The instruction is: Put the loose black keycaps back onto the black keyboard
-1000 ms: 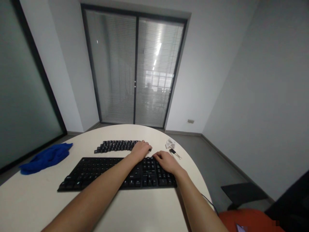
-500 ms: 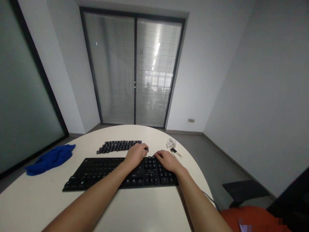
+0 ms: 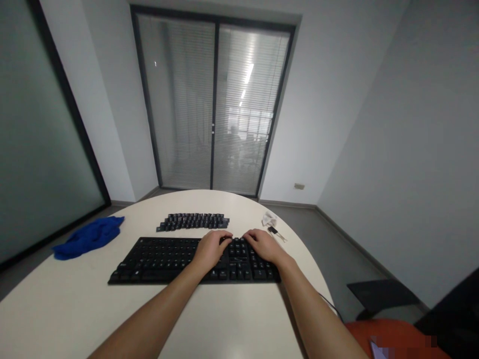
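Note:
A black keyboard [image 3: 164, 257] lies across the white table [image 3: 209, 319]. My left hand [image 3: 210, 249] rests over its right-middle part, thumb and fingers curled close together at the top edge; anything between them is too small to make out. Just right of it, my right hand [image 3: 262, 243] lies over the number-pad side, its fingertips bent down at the keyboard's top edge. Whether those fingertips hold something is hidden. Beyond the keyboard, loose black keycaps [image 3: 194, 221] are lined up in several rows.
A blue cloth [image 3: 90, 238] lies at the table's left. Clear crumpled plastic [image 3: 269, 219] and a small black-headed tool with wire prongs [image 3: 273, 230] lie near the right edge. A chair with an orange seat [image 3: 392, 334] and black armrest stands at the lower right.
My left hand has moved from beside the keycap rows back to the keyboard's top edge, uncovering the rows' right end. My right hand stays at the keyboard. The view has shifted slightly.

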`<act>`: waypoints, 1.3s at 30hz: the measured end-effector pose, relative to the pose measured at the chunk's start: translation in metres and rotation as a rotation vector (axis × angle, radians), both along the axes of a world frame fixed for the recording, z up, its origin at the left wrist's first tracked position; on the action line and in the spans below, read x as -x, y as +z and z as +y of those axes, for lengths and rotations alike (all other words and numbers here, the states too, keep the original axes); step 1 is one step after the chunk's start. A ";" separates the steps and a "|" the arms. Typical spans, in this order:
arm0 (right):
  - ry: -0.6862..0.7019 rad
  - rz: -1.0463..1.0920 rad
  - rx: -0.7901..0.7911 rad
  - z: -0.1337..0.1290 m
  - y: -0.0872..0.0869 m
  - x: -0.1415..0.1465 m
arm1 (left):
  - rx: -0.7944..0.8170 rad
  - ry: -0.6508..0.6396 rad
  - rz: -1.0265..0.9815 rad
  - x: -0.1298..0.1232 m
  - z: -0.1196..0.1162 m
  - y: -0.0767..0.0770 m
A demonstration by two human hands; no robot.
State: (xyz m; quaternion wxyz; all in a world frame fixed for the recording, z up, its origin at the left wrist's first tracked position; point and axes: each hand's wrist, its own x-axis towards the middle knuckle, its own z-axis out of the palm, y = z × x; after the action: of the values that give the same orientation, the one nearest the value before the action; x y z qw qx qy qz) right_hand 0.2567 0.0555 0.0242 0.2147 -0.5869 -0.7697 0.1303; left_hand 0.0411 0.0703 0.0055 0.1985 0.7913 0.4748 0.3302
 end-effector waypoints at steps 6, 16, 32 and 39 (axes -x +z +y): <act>0.005 -0.002 -0.008 0.000 0.001 0.001 | -0.049 0.014 0.055 -0.001 -0.005 0.002; 0.008 -0.021 -0.014 -0.001 0.001 0.001 | 0.004 0.012 -0.004 -0.001 0.003 -0.003; -0.025 -0.032 -0.035 -0.004 0.005 0.005 | -0.155 -0.043 0.262 -0.004 -0.009 0.009; -0.036 -0.027 -0.018 -0.012 0.012 0.023 | -0.120 -0.007 0.163 -0.002 -0.005 0.003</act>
State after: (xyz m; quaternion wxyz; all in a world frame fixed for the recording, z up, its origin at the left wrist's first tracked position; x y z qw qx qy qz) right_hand 0.2339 0.0440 0.0360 0.2118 -0.6003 -0.7631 0.1115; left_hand 0.0436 0.0655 0.0080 0.1127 0.8277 0.4659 0.2919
